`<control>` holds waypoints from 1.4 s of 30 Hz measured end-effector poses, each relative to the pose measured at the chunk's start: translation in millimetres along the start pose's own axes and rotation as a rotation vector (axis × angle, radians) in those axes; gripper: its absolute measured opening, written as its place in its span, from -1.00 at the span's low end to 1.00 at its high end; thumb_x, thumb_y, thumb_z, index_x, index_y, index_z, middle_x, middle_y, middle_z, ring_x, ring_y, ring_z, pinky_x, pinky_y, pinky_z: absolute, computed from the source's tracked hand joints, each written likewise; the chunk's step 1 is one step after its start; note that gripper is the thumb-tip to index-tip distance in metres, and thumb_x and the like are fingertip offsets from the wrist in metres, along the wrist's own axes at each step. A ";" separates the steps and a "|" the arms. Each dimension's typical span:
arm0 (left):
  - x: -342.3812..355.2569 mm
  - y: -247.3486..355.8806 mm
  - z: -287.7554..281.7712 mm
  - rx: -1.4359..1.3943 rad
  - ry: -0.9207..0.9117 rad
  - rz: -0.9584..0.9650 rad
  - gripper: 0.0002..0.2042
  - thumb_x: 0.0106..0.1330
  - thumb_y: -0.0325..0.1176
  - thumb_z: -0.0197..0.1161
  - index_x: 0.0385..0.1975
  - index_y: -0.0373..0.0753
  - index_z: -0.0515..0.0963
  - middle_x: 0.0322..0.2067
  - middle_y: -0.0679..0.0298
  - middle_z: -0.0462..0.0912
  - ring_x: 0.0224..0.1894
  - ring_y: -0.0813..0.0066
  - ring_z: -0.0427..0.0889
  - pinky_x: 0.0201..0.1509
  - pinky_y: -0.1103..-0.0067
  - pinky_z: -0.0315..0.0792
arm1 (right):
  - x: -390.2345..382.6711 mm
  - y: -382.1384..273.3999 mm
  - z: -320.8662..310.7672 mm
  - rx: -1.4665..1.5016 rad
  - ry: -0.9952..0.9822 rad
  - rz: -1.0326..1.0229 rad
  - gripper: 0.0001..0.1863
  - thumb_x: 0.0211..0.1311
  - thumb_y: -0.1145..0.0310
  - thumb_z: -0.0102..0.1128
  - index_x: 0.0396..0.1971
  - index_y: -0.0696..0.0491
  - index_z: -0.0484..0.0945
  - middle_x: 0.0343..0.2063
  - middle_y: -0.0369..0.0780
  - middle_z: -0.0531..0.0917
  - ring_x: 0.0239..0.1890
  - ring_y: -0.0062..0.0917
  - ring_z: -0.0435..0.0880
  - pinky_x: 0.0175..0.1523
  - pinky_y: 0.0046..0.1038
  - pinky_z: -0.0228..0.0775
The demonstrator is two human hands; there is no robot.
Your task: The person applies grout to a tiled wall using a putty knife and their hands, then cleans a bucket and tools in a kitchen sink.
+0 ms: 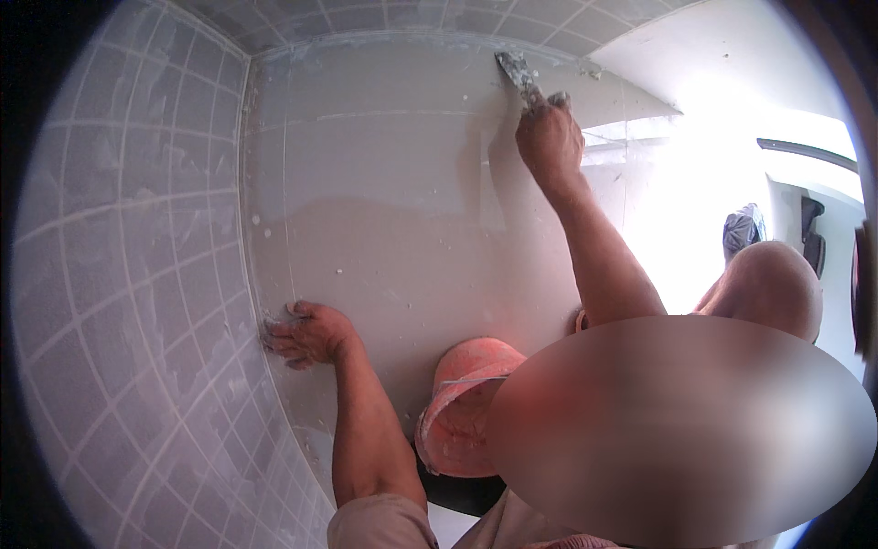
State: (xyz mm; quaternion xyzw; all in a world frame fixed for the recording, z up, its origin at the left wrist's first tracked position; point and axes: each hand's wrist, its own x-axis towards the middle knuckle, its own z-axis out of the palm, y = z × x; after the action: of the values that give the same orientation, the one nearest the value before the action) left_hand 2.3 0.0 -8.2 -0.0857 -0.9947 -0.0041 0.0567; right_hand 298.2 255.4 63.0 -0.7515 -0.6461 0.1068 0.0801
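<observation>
My right hand [551, 137] grips a putty knife [515, 73] smeared with pale paste, its blade near the far edge of the beige floor [366, 165], where small grey tiles rise. My left hand [306, 334] lies with fingers spread against the floor's left edge, beside the tiled wall [137, 229], holding nothing. Below and between my arms is a pink, paste-stained bucket [457, 412], partly covered by a blurred patch.
My bent knee [768, 284] is at the right, beside a brightly lit white area. Behind it are a grey wrapped bundle [741, 229] and dark objects [812, 233] too small to make out. Tiled walls border the floor on the left and far sides.
</observation>
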 end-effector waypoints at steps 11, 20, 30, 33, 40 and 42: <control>0.9 -1.7 4.6 -0.009 -0.005 -0.006 -0.34 0.43 0.07 -0.13 0.35 -0.33 0.15 0.41 -0.04 0.07 0.49 0.00 0.03 0.40 -0.13 -0.03 | 20.5 -21.5 -15.3 -0.074 -0.080 -0.056 -0.63 0.19 0.42 0.00 -0.01 0.05 0.63 0.08 0.16 0.54 -0.05 0.01 0.68 0.09 -0.12 0.52; 1.8 -2.7 5.6 -0.012 -0.017 -0.001 -0.34 0.44 0.07 -0.16 0.34 -0.35 0.15 0.42 -0.04 0.07 0.48 -0.01 0.04 0.40 -0.13 -0.02 | 7.8 25.9 -1.3 0.109 0.051 0.207 -0.64 0.26 0.44 0.00 0.05 0.12 0.49 0.08 0.19 0.50 0.00 0.07 0.63 0.13 -0.06 0.48; -2.0 -1.3 2.3 -0.037 -0.025 0.000 -0.34 0.43 0.05 -0.14 0.36 -0.33 0.14 0.42 -0.06 0.05 0.51 -0.02 -0.02 0.41 -0.16 -0.06 | 23.7 46.1 -30.5 -0.103 0.043 0.181 -0.64 0.25 0.40 0.01 0.01 0.02 0.61 0.05 0.11 0.54 -0.02 -0.01 0.67 0.13 -0.10 0.50; 1.0 -5.2 2.4 -0.036 0.008 -0.005 -0.34 0.43 0.04 -0.14 0.37 -0.33 0.14 0.42 -0.08 0.06 0.51 -0.03 -0.02 0.41 -0.16 -0.06 | 10.0 27.7 -25.6 -0.107 -0.045 0.180 -0.64 0.23 0.42 0.01 0.01 0.04 0.61 0.01 0.11 0.57 -0.01 -0.02 0.67 0.13 -0.10 0.50; 2.1 -0.7 -4.4 -0.041 -0.027 -0.004 -0.35 0.44 0.04 -0.13 0.37 -0.32 0.14 0.41 -0.08 0.08 0.51 -0.02 -0.03 0.42 -0.15 -0.07 | 2.9 41.2 -15.2 -0.033 0.057 0.156 -0.63 0.26 0.32 0.11 0.06 0.05 0.49 0.03 0.09 0.57 0.02 -0.02 0.64 0.11 -0.03 0.48; -0.2 -1.7 0.7 -0.024 -0.011 0.009 -0.35 0.44 0.04 -0.13 0.37 -0.31 0.13 0.41 -0.07 0.08 0.51 -0.01 -0.03 0.42 -0.15 -0.08 | -4.1 38.3 -6.0 -0.029 0.069 0.126 -0.63 0.28 0.30 0.09 0.08 0.02 0.49 0.11 0.07 0.51 0.05 -0.01 0.62 0.13 -0.02 0.47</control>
State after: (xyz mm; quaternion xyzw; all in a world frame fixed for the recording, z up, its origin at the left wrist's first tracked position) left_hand 2.2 -1.7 -8.9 -0.0906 -0.9945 -0.0155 0.0503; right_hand 335.7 245.6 59.1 -0.7951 -0.5957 0.0763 0.0847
